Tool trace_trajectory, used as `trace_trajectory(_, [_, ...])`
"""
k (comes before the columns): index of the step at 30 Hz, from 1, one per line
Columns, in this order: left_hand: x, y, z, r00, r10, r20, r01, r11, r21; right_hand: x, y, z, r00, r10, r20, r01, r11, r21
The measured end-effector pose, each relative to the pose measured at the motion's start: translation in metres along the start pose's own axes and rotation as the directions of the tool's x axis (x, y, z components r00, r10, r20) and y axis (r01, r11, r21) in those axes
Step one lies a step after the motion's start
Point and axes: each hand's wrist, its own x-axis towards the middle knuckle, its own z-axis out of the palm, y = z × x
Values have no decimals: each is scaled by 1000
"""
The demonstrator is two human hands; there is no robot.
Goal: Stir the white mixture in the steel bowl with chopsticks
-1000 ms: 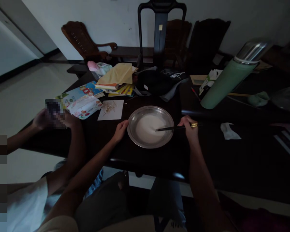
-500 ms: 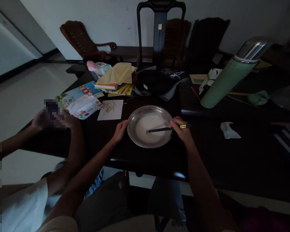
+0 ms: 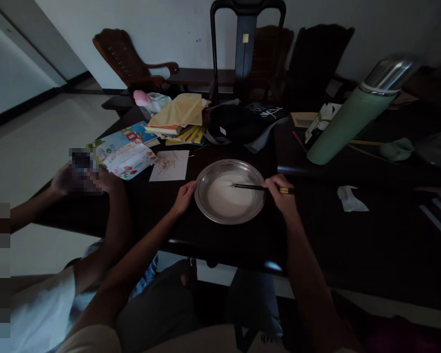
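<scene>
A round metal bowl (image 3: 203,208) stands on the dark table, holding a whitish liquid or batter (image 3: 228,198). My left hand (image 3: 185,196) grips the bowl's left rim, fingers closed at the edge. At the right rim, my right hand (image 3: 279,191) is wrapped round black chopsticks (image 3: 250,187) with gold bands near the top. Their tips dip into the whitish contents close to the middle of the bowl. Left of the bowl lies a white sheet of paper (image 3: 180,169) with several thin sticks (image 3: 166,161) on it, perhaps toothpicks or cotton swabs.
Another person's hands (image 3: 62,181) hold a blurred-out object at the left. Books (image 3: 169,128), a colourful booklet (image 3: 127,159) and a black bag (image 3: 235,122) lie behind the bowl. A green thermos (image 3: 345,130) stands right, near a crumpled tissue (image 3: 353,198).
The chopstick tips have moved up and slightly right through the whitish contents, and my right hand has shifted with them. My left hand stays on the rim.
</scene>
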Motion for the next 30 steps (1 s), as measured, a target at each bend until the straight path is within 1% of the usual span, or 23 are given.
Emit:
trace_trajectory(1, [0,0,0,1000,0,3,0,1000,-9,0,1,-2,996,21,-86,-20,1000,12])
trace_trajectory(2, [0,-1,0,1000,-2,6,2,1000,-21,0,2,-3,991,42,-126,-37,998,45])
trace_trajectory(3, [0,-1,0,1000,-5,7,5,999,-34,0,2,-4,991,63,-120,-54,995,81])
trace_trajectory(4, [0,-1,0,1000,-7,6,7,999,-42,-1,1,-4,994,75,-76,-67,992,106])
trace_trajectory(5, [0,-1,0,1000,-8,4,8,999,-43,-1,-1,-4,997,74,1,-73,991,112])
trace_trajectory(7, [0,-1,0,1000,-10,-8,10,999,-33,0,-4,-1,988,39,152,-51,995,80])
trace_trajectory(8, [0,-1,0,1000,-11,-13,11,1000,-29,0,-5,1,983,20,183,-30,998,56])
trace_trajectory(9, [0,-1,0,1000,-13,-15,12,1000,-28,0,-5,1,985,5,172,-10,999,32])
trace_trajectory(10, [0,-1,0,1000,-14,-13,13,999,-32,0,-4,1,992,-1,122,-1,1000,13])
trace_trajectory(12, [0,-1,0,1000,-11,-3,11,999,-45,1,0,-2,999,12,-32,-12,1000,7])
trace_trajectory(13, [0,-1,0,1000,-7,1,7,999,-47,0,1,-4,996,28,-80,-26,999,32])
trace_trajectory(14, [0,-1,0,1000,-2,3,2,999,-45,0,2,-4,995,43,-95,-38,998,54])
trace_trajectory(15, [0,-1,0,1000,4,0,-4,999,-41,-1,2,-4,996,50,-68,-45,996,71])
trace_trajectory(18, [0,0,0,1000,9,-9,-9,1000,-26,-1,-2,0,992,6,123,-14,998,60])
trace_trajectory(19, [0,0,0,1000,8,-9,-8,1000,-24,-1,-3,1,989,-13,149,6,999,45])
trace_trajectory(20, [0,0,0,1000,8,-9,-8,1000,-26,0,-3,1,990,-27,138,23,999,28])
trace_trajectory(22, [0,-1,0,1000,8,0,-8,999,-32,1,-2,-1,999,-23,28,23,1000,7])
trace_trajectory(24, [1,-1,0,1000,3,13,-3,999,-38,1,0,-4,997,21,-70,-19,999,35])
trace_trajectory(25, [1,-1,0,1000,-2,17,2,999,-39,1,0,-5,996,45,-74,-41,997,63])
trace_trajectory(26, [1,-1,0,1000,-8,18,8,999,-39,0,0,-4,997,59,-45,-55,995,88])
trace_trajectory(27, [1,-1,0,1000,-15,18,15,999,-37,0,-1,-3,998,59,9,-59,993,99])
trace_trajectory(29, [1,0,0,1000,-25,8,26,999,-32,-1,-3,1,993,20,115,-29,996,82])
trace_trajectory(30, [0,0,0,1000,-29,2,29,999,-26,0,-4,2,991,0,136,-9,998,62])
